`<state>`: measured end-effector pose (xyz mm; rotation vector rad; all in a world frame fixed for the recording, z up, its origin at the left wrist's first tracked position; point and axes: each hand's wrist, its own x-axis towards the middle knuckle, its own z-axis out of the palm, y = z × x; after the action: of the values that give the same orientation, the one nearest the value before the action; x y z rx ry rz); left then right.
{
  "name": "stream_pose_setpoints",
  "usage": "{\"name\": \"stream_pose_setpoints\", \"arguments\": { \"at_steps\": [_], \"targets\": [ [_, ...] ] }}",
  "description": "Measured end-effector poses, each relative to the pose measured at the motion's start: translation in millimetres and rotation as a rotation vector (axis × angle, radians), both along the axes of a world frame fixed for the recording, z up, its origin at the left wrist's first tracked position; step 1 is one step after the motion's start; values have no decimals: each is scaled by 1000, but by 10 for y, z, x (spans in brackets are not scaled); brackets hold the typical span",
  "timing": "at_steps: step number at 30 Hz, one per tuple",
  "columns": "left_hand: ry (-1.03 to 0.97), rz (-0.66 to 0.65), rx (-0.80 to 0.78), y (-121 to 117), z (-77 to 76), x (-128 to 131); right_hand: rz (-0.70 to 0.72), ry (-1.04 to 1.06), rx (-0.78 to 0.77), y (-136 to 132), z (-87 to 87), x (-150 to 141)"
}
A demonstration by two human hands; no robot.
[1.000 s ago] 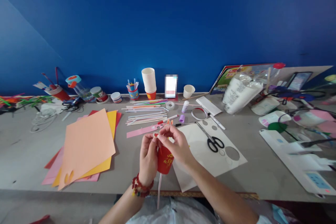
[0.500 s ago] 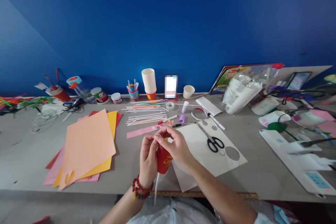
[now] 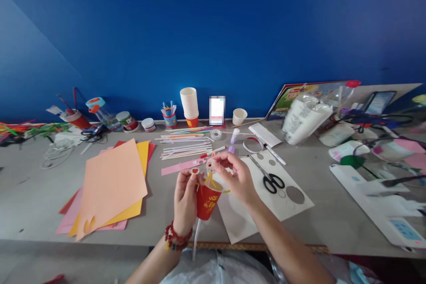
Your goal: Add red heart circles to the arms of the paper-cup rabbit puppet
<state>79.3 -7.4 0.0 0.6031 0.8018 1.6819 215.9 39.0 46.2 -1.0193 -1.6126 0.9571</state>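
My left hand [image 3: 184,195] is wrapped round a small red paper cup [image 3: 207,202] with gold print, held upright just above the table's near edge. A pale straw [image 3: 196,237] hangs from under the cup. Small round paper pieces with a red mark [image 3: 195,170] and yellow strips stick up from the cup's mouth. My right hand [image 3: 237,176] is above and right of the cup, its fingertips pinching a small round paper piece [image 3: 211,165] over the rim. A beaded red bracelet [image 3: 176,237] is on my left wrist.
White sheet with round cut-outs [image 3: 282,193] and black scissors [image 3: 271,179] lie right of my hands. Stacked coloured paper [image 3: 111,182] lies left. Several straws [image 3: 186,144], a pink strip [image 3: 178,167], tape rolls, cups [image 3: 189,104] and jars line the back. Clutter fills the right side.
My right hand has lifted up and to the right off the cup's mouth, uncovering the paper pieces and yellow strips. The cup stays in my left hand.
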Motion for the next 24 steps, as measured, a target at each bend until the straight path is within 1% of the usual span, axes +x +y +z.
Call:
{"name": "stream_pose_setpoints", "arguments": {
  "at_steps": [2,4,7,8,9,10,11,12,14,16,18,21,22,24],
  "targets": [
    [-27,5,1,9,18,-10,-24,-72,107,-81,-23,68],
    [-57,14,1,18,27,-25,-66,-106,232,-189,-107,155],
    [-92,39,-1,36,30,-66,-238,-61,359,-316,-322,330],
    [-100,51,2,44,29,-82,-323,-24,366,-335,-406,390],
    [-105,62,5,51,28,-97,-384,19,334,-343,-490,443],
    [-109,75,10,59,28,-111,-400,70,260,-343,-572,482],
    [-112,87,16,67,27,-120,-368,131,151,-339,-649,503],
    [-114,100,22,74,28,-125,-296,191,21,-336,-719,504],
    [-118,121,34,83,33,-119,-104,291,-234,-343,-827,444],
    [-120,132,41,85,38,-99,49,357,-402,-367,-874,320],
    [-105,126,29,74,38,-84,143,424,-479,-394,-853,171],
    [-23,95,9,28,5,-108,199,488,-471,-410,-745,-17],
    [14,66,3,5,-18,-132,204,493,-451,-410,-708,-62],
    [73,-41,-27,-48,-81,-192,221,481,-418,-407,-658,-123]
  ]
}}
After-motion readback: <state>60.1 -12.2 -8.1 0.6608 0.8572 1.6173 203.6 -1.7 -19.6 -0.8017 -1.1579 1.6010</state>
